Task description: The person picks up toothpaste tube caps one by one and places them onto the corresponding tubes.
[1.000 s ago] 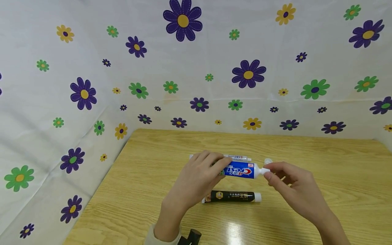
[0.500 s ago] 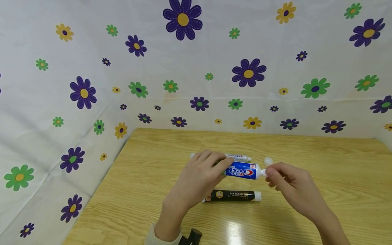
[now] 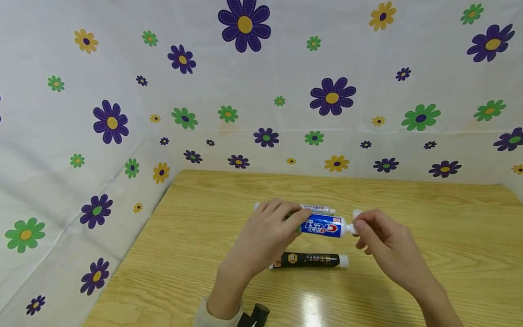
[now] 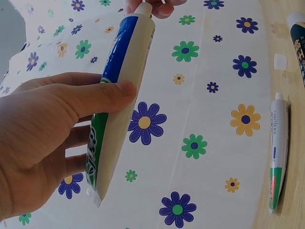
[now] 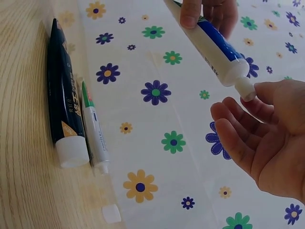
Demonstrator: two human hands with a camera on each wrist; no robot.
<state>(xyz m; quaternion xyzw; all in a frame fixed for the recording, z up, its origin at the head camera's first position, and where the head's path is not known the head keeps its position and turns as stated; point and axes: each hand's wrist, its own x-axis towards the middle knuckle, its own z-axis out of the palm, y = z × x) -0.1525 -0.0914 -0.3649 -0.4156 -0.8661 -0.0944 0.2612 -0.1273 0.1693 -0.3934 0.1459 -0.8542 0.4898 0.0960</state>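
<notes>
My left hand [image 3: 263,240] grips a blue, white and green Crest toothpaste tube [image 3: 325,226] above the table, its neck toward the right. In the left wrist view the thumb [image 4: 112,98] lies across the tube's pale back. My right hand [image 3: 394,250] pinches the small white toothpaste cap [image 5: 246,89] at the tube's end between thumb and index finger. Its other fingers are bent loosely below. Whether the cap is still threaded on the neck I cannot tell.
A black toothpaste tube [image 3: 312,260] with a white cap lies nearer on the wooden table [image 3: 204,195]. Behind the held tube lies a slim white and green tube [image 5: 96,136], uncapped. A loose white cap [image 5: 111,213] rests near it. Flowered cloth [image 3: 286,68] rises behind.
The right fingers have shifted their hold at the cap and moved slightly up, now partly covering the loose cap on the table. The left hand keeps its grip, almost still.
</notes>
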